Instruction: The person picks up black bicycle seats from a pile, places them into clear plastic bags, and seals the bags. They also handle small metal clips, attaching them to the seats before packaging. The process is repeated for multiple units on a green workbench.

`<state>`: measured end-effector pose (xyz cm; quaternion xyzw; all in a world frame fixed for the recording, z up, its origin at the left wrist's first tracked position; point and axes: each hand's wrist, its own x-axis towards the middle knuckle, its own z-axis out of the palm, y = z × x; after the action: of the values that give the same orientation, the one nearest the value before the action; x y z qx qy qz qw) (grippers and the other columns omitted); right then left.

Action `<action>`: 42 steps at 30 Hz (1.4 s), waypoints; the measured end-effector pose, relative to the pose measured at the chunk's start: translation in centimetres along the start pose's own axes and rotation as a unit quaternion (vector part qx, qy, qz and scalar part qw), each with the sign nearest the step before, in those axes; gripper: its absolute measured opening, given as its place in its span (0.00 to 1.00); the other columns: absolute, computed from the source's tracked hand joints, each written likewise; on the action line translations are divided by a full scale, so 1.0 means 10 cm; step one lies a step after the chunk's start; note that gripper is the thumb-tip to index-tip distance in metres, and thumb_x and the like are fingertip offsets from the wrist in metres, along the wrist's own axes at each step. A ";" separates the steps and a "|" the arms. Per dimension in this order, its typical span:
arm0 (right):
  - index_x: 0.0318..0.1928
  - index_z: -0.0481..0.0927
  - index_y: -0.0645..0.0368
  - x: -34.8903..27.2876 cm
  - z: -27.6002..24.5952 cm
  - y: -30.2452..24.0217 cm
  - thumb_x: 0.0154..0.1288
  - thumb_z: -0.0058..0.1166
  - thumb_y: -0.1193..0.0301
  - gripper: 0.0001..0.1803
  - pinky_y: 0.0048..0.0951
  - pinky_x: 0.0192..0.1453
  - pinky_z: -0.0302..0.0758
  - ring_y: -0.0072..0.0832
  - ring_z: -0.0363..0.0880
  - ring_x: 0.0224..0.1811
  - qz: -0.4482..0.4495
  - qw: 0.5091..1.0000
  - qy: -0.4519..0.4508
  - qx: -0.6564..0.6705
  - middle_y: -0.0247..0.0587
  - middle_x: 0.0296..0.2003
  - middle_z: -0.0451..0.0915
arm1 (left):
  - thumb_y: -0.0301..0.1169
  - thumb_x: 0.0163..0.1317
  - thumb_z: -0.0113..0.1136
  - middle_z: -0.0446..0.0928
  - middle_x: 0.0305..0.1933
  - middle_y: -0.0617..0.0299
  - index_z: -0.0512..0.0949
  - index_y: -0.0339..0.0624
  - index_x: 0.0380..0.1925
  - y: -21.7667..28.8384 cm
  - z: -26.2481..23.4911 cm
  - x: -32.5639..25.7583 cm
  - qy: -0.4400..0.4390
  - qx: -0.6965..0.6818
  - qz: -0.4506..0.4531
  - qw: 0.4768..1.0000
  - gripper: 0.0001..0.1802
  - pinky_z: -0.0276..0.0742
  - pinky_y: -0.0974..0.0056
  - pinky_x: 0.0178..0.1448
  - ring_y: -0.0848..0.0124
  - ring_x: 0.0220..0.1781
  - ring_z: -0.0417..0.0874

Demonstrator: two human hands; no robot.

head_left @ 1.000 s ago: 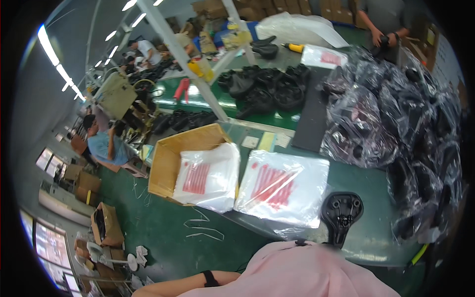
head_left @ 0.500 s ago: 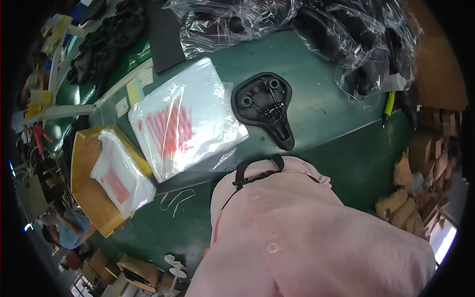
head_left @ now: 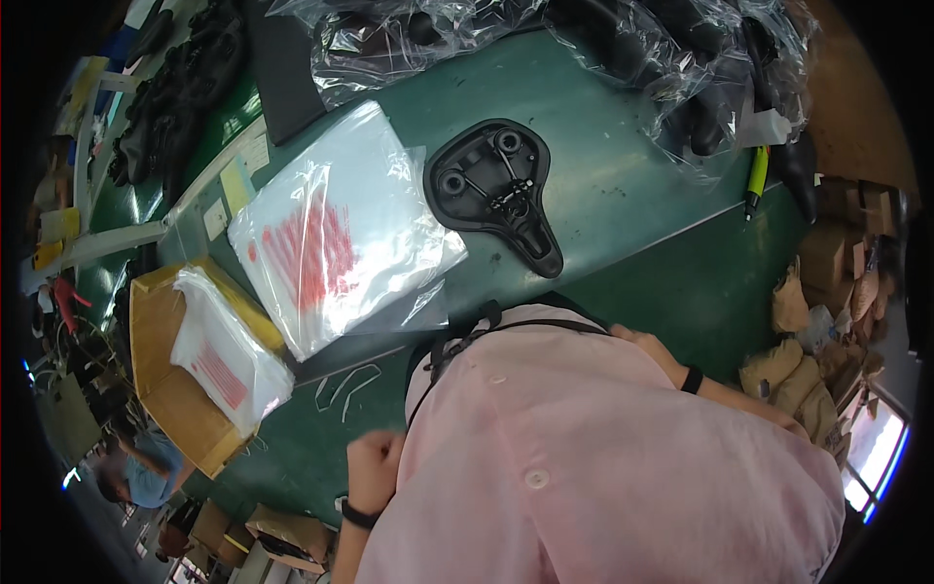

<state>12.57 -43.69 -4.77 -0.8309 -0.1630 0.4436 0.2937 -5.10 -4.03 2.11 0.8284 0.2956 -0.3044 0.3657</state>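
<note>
My left hand, with a dark band at the wrist, is closed in a fist against the left side of my pink shirt. Whatever it may hold is hidden. At the shirt's right edge, my right hand has its fingers curled in, partly covered by the cloth; a black band circles that wrist too. Beyond my waist, a black bicycle saddle lies underside up on the green table, touched by neither hand. A stack of clear plastic bags with red print lies to its left.
A cardboard box holding more printed bags stands at the left. Plastic-wrapped black saddles crowd the far side. A yellow-green pen lies at the right, with brown cartons beyond. A person in blue is far left.
Both my hands have come into view beside my waist. The view has shifted, so the table things sit a little further left and higher.
</note>
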 end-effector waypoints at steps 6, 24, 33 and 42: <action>0.35 0.66 0.60 0.46 0.01 -0.23 0.62 0.43 0.73 0.04 0.35 0.32 0.68 0.43 0.71 0.26 0.006 0.992 -0.007 0.125 0.47 0.24 0.71 | 0.29 0.56 0.62 0.79 0.28 0.50 0.79 0.34 0.30 0.60 0.22 0.44 -0.034 -0.137 0.055 0.988 0.08 0.72 0.62 0.29 0.61 0.23 0.78; 0.44 0.78 0.61 0.20 0.49 -0.19 0.61 0.51 0.71 0.12 0.30 0.46 0.73 0.39 0.77 0.38 -0.122 0.991 -0.017 0.060 0.46 0.34 0.77 | 0.32 0.55 0.59 0.76 0.25 0.52 0.79 0.39 0.24 -0.15 0.60 0.61 0.048 0.030 0.286 0.957 0.08 0.74 0.53 0.34 0.53 0.30 0.79; 0.51 0.76 0.58 0.29 0.46 -0.37 0.70 0.45 0.59 0.18 0.25 0.35 0.74 0.20 0.77 0.35 0.022 0.973 -0.143 0.182 0.33 0.32 0.77 | 0.30 0.57 0.55 0.77 0.33 0.56 0.79 0.49 0.49 -0.63 0.19 0.34 -0.105 -0.003 0.295 0.950 0.18 0.76 0.57 0.41 0.56 0.39 0.79; 0.54 0.70 0.64 1.16 0.22 -0.08 0.52 0.68 0.58 0.34 0.31 0.46 0.75 0.32 0.76 0.41 0.016 0.936 0.350 0.043 0.47 0.43 0.75 | 0.32 0.57 0.59 0.75 0.36 0.61 0.74 0.51 0.56 -0.87 0.07 0.31 -0.136 -0.014 0.301 0.944 0.23 0.76 0.62 0.41 0.64 0.37 0.79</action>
<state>17.15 -36.18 -12.61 -0.9227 -0.0179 0.1359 0.3603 -9.48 1.15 -4.22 0.8242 -0.0160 -0.2855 0.4889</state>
